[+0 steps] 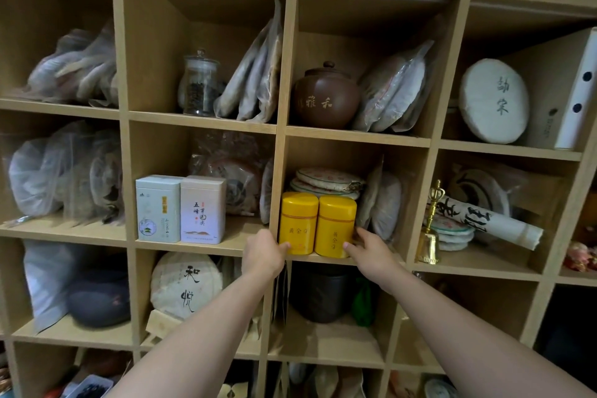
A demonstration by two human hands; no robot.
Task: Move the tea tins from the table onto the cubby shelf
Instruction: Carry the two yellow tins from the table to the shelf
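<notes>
Two yellow tea tins stand side by side at the front edge of a cubby in the wooden cubby shelf [280, 168]: the left yellow tin [298, 223] and the right yellow tin [336, 226]. My left hand [263, 254] touches the lower left of the left tin with its fingertips. My right hand [371, 252] touches the lower right of the right tin. In the cubby to the left stand a pale green tin [158, 208] and a pale pink tin [203, 209], both upright. The table is out of view.
Behind the yellow tins lie stacked wrapped tea cakes [326, 182]. Above sit a brown clay jar [326, 97] and a glass jar [200, 84]. A brass bell [429, 229] and rolled scroll [484, 220] fill the right cubby. Bagged tea cakes crowd the other cubbies.
</notes>
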